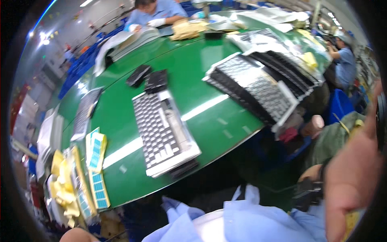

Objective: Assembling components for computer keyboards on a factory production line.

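Close in at the right edge, my right hand (354, 173) is raised, large and blurred. Its fingers run up out of the picture, and I cannot make out what they touch. A dark band or watch (308, 195) shows beside it. At the lower left edge a rounded bit of bare skin appears; no fingers show there, and my left hand is not visible. On the green table (209, 133) in front of me lies a keyboard (157, 129) with dark keys and a pale frame, on top of other flat pieces. Two black wrapped blocks (155, 80) sit at its far end.
Stacked keyboards (254, 80) cover the table's right side. Another keyboard (86, 113) lies left, near blue-and-yellow label sheets (96, 151) and crumpled yellow paper (62, 185). Across the table a person (155, 16) in white gloves works by brown sheets (187, 29). Another person (342, 60) is at far right.
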